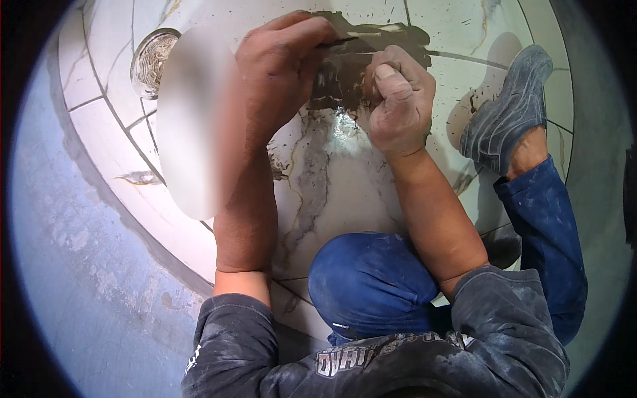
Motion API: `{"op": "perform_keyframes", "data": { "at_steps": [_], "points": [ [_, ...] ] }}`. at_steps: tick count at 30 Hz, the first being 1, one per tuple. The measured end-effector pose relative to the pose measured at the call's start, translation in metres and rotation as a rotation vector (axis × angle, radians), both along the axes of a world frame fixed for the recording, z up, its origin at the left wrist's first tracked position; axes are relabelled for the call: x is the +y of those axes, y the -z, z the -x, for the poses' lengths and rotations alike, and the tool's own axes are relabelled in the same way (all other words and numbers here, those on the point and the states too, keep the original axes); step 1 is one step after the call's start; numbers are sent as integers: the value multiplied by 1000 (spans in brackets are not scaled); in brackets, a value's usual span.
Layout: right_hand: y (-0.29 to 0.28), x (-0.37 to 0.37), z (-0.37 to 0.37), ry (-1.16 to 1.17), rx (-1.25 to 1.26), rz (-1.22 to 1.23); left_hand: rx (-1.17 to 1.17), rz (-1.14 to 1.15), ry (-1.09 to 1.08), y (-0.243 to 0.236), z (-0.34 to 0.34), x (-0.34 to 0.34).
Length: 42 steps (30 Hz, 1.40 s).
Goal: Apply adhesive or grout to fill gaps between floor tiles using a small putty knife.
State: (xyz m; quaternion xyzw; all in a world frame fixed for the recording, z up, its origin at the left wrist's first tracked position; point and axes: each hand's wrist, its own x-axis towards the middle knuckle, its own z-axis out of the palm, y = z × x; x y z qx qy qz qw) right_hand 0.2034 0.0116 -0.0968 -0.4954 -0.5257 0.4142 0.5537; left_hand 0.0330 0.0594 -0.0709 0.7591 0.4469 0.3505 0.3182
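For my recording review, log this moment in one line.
left hand: curled, contents unclear | right hand: fist, contents hidden | brown paste: smeared on marble-patterned tiles

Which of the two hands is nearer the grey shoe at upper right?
The right hand, curled at the right side of the dark patch; the left hand is farther left, away from the shoe.

A round bowl [136,71] with a brown-streaked inside, partly hidden by a pale blur, sits at upper left on white marble-patterned tiles [458,23] with grey and gold veining and dark joints, flanked by a scuffed, mottled blue surface [86,252] at left and a plain greyish one [600,119] at right.
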Motion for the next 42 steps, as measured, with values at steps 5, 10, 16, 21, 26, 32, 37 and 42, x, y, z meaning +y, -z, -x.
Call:
{"op": "perform_keyframes", "data": {
  "at_steps": [5, 10, 16, 21, 26, 32, 37, 42],
  "points": [
    [-9, 2, -4, -9, 7, 5, 56, -18, 38, -8, 12, 2],
    [-9, 2, -6, -1, 12, 10, 22, -79, -94, -14, 22, 2],
    [-14, 4, -2, -15, 26, 63, -6, 62, -33, -9, 10, 0],
    [-18, 3, -3, 2, 88, 78, 42, 7, -41, 1, 5, 1],
    [-20, 4, -2, -8, 125, 85, 20, 67, -98, 5, 4, 1],
    [-23, 5, -4, -10, 171, 110, -72, 164, -152, 6, 1, 0],
    [-25, 5, -3, -6, 204, 101, 70, 35, -196, 4, -6, -2],
    [-27, 4, 0, -10, 199, 100, -11, -52, -134, 4, -20, -6]
  ]
}}
